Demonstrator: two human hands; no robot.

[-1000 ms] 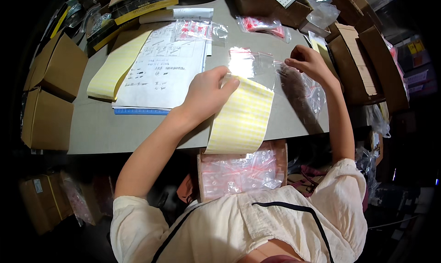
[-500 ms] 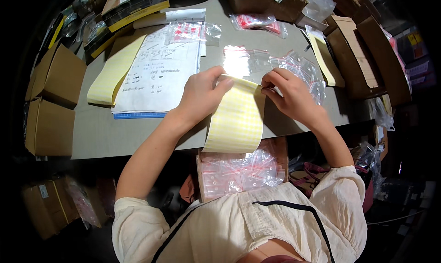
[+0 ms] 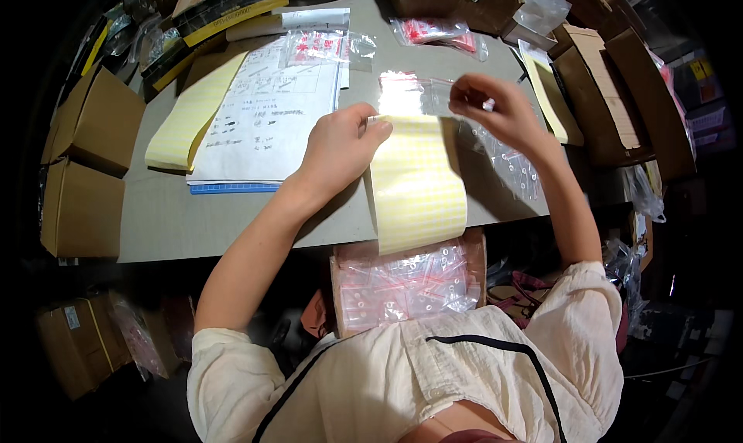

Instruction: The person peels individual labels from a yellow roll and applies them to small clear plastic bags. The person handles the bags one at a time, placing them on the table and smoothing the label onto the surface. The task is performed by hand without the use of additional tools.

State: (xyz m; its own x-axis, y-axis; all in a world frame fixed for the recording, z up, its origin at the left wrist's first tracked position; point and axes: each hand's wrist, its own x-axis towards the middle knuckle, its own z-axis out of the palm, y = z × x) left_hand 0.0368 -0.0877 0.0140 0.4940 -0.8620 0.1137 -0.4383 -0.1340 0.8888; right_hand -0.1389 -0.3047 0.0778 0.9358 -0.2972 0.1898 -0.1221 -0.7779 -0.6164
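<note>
My left hand [image 3: 338, 150] pinches the upper left corner of a sheet of small yellow-and-white labels [image 3: 418, 186], which hangs curved over the table's front edge. Up and to the right of the sheet, my right hand [image 3: 499, 112] is raised with its fingers curled together. A small pale spot shows between those fingers, too small to name. Beneath and beyond the right hand lie several small clear zip bags [image 3: 507, 160] with little round white marks. A bright stack of zip bags [image 3: 400, 93] lies just past the sheet's top edge.
Below the table edge, an open box [image 3: 335, 288] holds many zip bags. Written papers [image 3: 263, 141] on a blue board and a curling label sheet [image 3: 174, 145] lie at left. Cardboard boxes [image 3: 97, 126] stand left, another carton [image 3: 596, 95] right. Red-printed bags [image 3: 437, 33] lie at the back.
My right hand has let go of the label sheet's upper right corner and moved up and right. The sheet's lower end has swung to the right; my left hand still grips its corner.
</note>
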